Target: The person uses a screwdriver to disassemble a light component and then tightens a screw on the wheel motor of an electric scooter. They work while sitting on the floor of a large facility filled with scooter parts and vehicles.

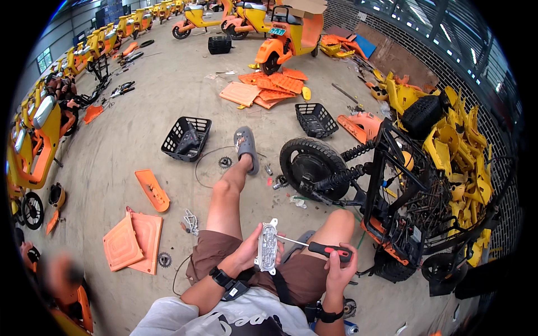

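My left hand (248, 250) is closed round the edge of a clear oval scooter lamp (269, 246) with pale mounting tabs at its ends, held upright above my lap. In my right hand (339, 270) is a screwdriver (329, 250) with a black and red handle. Its thin metal shaft points left, and the tip reaches the lamp's right side; whether it sits in a screw I cannot tell. Close by on the right stands a stripped black scooter frame (386, 185) with its rear wheel (312, 168) toward me.
Ahead lie two black baskets (187, 138) (317, 120) and stacked orange panels (274, 87). More orange panels (134, 241) are on the floor at left. Yellow body parts (459, 151) pile along the right wall. Scooters (36, 140) line the left, where another person (64, 274) is near.
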Available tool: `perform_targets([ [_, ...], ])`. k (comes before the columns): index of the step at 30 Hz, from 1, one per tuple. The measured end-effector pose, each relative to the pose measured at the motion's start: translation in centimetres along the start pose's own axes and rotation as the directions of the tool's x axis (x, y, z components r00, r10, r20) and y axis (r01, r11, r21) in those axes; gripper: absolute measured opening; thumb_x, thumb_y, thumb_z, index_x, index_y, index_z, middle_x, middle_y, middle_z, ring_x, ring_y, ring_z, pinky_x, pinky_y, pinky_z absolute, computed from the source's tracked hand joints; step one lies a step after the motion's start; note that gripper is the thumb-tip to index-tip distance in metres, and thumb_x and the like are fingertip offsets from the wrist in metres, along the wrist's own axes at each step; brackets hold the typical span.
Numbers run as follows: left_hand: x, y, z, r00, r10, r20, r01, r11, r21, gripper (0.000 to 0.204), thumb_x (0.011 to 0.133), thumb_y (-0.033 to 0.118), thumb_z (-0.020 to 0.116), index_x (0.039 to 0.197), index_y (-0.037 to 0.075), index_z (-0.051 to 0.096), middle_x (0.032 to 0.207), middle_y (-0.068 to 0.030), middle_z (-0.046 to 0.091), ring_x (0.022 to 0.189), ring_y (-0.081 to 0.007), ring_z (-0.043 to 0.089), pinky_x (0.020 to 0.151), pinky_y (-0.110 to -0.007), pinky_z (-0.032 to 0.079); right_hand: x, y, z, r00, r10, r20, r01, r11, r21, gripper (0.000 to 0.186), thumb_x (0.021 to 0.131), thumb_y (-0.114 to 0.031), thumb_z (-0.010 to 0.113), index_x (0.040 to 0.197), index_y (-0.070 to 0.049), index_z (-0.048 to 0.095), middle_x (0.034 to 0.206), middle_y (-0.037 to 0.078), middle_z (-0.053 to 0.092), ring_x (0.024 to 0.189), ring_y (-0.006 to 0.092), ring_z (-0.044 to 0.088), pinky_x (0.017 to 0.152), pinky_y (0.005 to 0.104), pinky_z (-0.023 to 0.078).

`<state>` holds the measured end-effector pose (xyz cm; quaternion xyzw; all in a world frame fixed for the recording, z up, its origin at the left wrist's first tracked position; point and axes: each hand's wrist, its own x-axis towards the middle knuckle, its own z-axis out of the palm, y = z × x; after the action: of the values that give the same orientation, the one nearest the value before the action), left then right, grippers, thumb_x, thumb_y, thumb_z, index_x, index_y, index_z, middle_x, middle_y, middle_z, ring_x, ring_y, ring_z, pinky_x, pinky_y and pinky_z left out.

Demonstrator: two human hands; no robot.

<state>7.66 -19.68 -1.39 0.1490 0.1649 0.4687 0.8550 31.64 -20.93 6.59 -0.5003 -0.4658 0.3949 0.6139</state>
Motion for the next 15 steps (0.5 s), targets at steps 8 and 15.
perform_targets([
  [8, -0.8, 3.7, 2.0, 0.993, 0.047, 0.113, -0.023, 0.979, -0.202, 0.083, 0.1, 0.066, 0.021, 0.141, -0.002, 0.044, 0.103, -0.0195, 0.064, 0.085, -0.0335, 0.067, 0.08, -0.046, 0.055, 0.3, -3.2, 2.7, 0.994, -0.11, -0.026, 0.11, 0.994, 0.001, 0.046, 0.084, -0.031, 0.076, 0.11, 0.0, 0.054, 0.077, 0.004, 0.057, 0.057, 0.0099, 0.055, 0.048, 0.0209, 0.042],
  [15, 0.9, 5.0, 3.2, 0.996, 0.045, 0.079, -0.018, 0.95, -0.313, 0.076, 0.101, 0.062, 0.026, 0.135, -0.001, 0.051, 0.099, -0.0163, 0.065, 0.084, -0.0321, 0.067, 0.082, -0.045, 0.055, 0.8, -6.8, 4.1, 0.946, -0.314, -0.083, 0.3, 0.942, -0.148, 0.068, 0.083, -0.061, 0.068, 0.109, -0.001, 0.05, 0.071, 0.008, 0.052, 0.051, 0.0142, 0.051, 0.044, 0.0235, 0.039],
])
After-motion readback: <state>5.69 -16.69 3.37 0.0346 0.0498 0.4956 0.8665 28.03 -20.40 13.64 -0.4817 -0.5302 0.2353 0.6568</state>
